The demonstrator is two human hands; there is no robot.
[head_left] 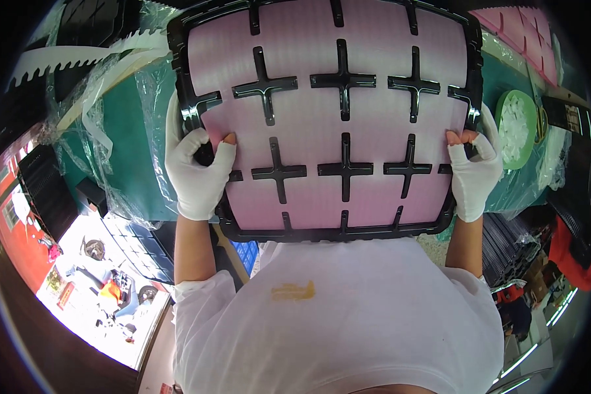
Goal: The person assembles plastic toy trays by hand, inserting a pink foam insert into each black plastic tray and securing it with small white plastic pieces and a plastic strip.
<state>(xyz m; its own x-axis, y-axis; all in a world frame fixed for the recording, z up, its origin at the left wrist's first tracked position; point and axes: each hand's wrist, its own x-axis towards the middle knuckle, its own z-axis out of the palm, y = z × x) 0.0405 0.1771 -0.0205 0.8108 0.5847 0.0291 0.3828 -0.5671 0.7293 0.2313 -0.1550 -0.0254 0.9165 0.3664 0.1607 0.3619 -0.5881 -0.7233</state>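
A black plastic tray with cross-shaped dividers fills the upper middle, its cells covered by pink foam sheets. My left hand, in a white fingertip-less glove, grips the tray's left edge with the thumb pressing on the pink foam. My right hand, gloved the same way, grips the tray's right edge, bare fingertips curled onto the foam. I hold the tray close in front of my chest, over the green table.
Clear plastic wrap and a white sawtooth strip lie at the left on the green table. A green round dish with white pieces sits at the right. More pink foam lies top right. Black trays stack lower left.
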